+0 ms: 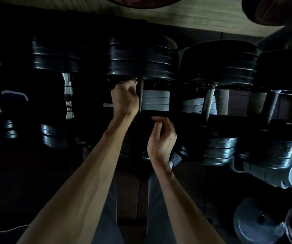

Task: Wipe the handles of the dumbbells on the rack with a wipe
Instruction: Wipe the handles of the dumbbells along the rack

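Black plates (141, 59) crowd rusty handle (140, 95) — left hand (124, 98) alongside, neighbouring dumbbell (217, 67) close.

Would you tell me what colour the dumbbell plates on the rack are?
Black, with a slight sheen, on the dumbbell plates; seen in the head view.

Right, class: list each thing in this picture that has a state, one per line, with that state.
Left hand: fingers curled, beside the middle dumbbell's handle; no wipe can be made out.
Right hand: fingers loosely curled, at that dumbbell's near end; contents unclear.
Middle dumbbell: lying on the rack.
Chrome-handled dumbbell: on the rack, untouched.
Rusty-handled dumbbell: on the rack, untouched.
Loose plates: lying flat, bottom right.
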The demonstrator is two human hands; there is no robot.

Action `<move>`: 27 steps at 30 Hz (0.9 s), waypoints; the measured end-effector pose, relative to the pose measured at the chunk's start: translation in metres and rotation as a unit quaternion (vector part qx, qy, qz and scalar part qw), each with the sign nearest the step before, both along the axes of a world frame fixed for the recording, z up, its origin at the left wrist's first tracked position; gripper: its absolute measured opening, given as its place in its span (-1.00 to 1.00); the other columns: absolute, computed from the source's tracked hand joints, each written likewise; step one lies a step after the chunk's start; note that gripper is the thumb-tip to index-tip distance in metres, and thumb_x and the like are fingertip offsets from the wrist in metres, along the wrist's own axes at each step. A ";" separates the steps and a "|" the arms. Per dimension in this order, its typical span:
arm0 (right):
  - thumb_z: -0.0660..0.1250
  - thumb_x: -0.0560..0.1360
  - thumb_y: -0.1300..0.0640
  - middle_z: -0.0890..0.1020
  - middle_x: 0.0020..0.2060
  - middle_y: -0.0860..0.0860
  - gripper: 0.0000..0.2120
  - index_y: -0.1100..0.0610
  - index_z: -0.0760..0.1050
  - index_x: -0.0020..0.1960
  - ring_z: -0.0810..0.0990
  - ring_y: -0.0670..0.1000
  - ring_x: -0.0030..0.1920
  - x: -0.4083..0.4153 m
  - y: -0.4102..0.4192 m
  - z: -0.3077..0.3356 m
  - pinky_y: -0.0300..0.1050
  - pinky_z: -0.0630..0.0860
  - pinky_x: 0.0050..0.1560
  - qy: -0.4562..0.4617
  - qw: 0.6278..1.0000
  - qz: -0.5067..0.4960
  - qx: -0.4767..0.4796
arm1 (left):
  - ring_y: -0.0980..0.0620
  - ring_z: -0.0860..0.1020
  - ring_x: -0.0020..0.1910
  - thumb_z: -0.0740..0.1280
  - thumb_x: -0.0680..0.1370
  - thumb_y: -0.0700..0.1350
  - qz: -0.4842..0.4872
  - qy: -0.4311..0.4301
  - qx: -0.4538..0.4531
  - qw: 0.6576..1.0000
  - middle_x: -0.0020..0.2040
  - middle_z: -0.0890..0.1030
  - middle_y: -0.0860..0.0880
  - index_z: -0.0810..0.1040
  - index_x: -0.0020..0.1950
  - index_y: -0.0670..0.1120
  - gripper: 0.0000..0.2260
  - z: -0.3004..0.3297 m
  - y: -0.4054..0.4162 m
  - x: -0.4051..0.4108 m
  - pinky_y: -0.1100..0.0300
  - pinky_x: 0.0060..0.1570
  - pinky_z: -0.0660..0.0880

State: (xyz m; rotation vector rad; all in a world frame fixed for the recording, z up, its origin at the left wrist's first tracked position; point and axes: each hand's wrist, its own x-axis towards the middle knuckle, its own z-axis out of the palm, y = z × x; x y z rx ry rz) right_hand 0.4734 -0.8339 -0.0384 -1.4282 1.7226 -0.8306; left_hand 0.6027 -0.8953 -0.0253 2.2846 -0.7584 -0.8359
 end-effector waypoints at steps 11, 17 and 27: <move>0.12 0.54 0.11 0.63 -0.21 -0.13 -0.72 0.11 0.61 -0.11 0.57 -0.09 -0.14 -0.003 0.000 -0.004 -0.26 0.46 -0.08 -0.005 1.000 0.002 0.008 | 0.08 0.63 0.09 0.24 0.63 -0.23 0.009 0.006 -0.041 0.999 0.10 0.69 -0.07 0.63 0.21 -0.18 -0.77 0.006 0.012 -0.017 0.29 0.16 0.53; 0.13 0.52 0.11 0.63 -0.21 -0.15 -0.72 0.11 0.62 -0.11 0.57 -0.10 -0.14 -0.001 0.001 -0.002 -0.23 0.48 -0.07 -0.007 1.000 -0.001 0.012 | 0.18 0.61 0.06 0.25 0.62 -0.27 0.054 0.042 -0.016 0.998 0.08 0.69 -0.07 0.64 0.19 -0.20 -0.78 0.008 0.000 -0.010 0.55 0.05 0.43; 0.12 0.52 0.12 0.63 -0.22 -0.13 -0.72 0.11 0.61 -0.12 0.55 -0.14 -0.14 -0.002 0.001 0.000 -0.25 0.47 -0.05 -0.012 1.000 0.001 0.018 | 0.11 0.65 0.00 0.26 0.59 -0.26 0.101 0.042 -0.034 0.993 0.00 0.70 -0.05 0.68 0.08 -0.19 -0.79 0.005 0.010 -0.011 0.22 0.09 0.60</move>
